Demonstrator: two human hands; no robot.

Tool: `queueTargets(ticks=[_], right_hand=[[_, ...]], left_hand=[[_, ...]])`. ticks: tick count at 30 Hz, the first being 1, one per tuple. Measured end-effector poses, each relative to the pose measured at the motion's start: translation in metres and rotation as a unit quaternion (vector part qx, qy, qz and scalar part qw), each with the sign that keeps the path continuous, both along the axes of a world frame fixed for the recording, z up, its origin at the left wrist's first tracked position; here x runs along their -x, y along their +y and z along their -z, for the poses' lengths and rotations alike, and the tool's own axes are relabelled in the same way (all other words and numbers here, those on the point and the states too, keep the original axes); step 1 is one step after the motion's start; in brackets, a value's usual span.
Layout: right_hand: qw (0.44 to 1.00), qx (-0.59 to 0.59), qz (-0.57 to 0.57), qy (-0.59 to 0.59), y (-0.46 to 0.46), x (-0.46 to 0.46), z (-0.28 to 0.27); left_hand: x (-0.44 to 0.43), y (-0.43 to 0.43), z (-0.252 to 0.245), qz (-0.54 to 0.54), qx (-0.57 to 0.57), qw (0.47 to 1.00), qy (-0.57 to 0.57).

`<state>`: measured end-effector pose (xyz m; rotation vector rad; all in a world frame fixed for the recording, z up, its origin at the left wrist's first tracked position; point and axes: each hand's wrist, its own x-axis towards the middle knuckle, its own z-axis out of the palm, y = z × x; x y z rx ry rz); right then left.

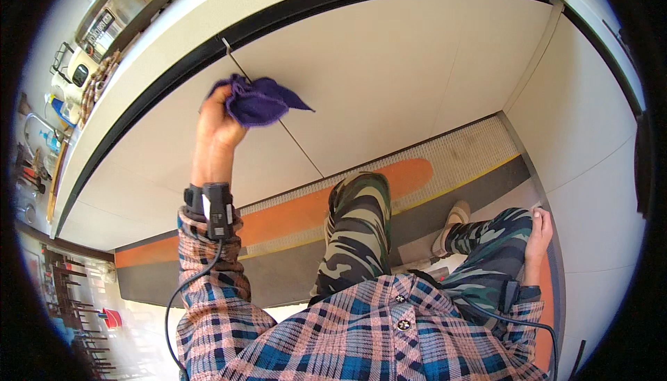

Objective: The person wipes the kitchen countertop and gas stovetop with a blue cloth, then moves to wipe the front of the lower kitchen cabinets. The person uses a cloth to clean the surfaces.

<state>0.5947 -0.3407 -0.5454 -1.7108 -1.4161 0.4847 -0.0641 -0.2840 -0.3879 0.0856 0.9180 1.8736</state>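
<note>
My left hand (221, 112) grips a bunched purple cloth (259, 107). One loose corner of the cloth sticks out to the right. Hand and cloth are held up against the pale cabinet doors (359, 79), over the narrow gap between two of them. Just above, a small metal piece (226, 46) shows at the top of that gap. My right hand (540, 232) lies over my bent right knee, close to the side cabinet panel (589, 214). No object shows in it, and its palm is hidden.
A pale countertop (172, 13) with a black strip (323, 3) beneath runs above the doors. A faucet (36, 120) and bottles stand far left. On the floor lies a grey and orange mat (292, 224). A red bucket (111, 318) and dark stools (68, 282) are behind left.
</note>
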Motion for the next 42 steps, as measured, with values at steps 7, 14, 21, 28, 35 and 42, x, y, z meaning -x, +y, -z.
queueTargets(ticks=[7, 14, 21, 28, 35, 42], right_hand=[[1.000, -0.004, -0.005, 0.028, -0.001, 0.003, 0.000], [1.000, -0.002, 0.017, 0.023, -0.004, 0.009, -0.006], [1.000, 0.018, 0.009, 0.008, -0.008, 0.012, -0.009], [1.000, 0.000, -0.005, -0.003, 0.009, 0.010, 0.003], [0.995, 0.022, -0.036, -0.095, 0.006, 0.008, -0.001], [0.975, 0.063, -0.123, -0.174, -0.002, 0.004, -0.031]], left_hand=[[-0.008, 0.000, 0.075, -0.007, 0.107, 0.989, -0.100], [-0.008, 0.007, 0.133, 0.087, 0.140, 0.984, -0.064], [-0.010, 0.012, 0.155, 0.086, 0.157, 0.982, -0.059], [-0.003, 0.032, -0.011, 0.088, 0.016, 0.995, 0.048], [-0.049, 0.004, 0.023, 0.214, 0.038, 0.942, 0.257], [-0.030, -0.031, 0.058, 0.037, 0.056, 0.831, 0.552]])
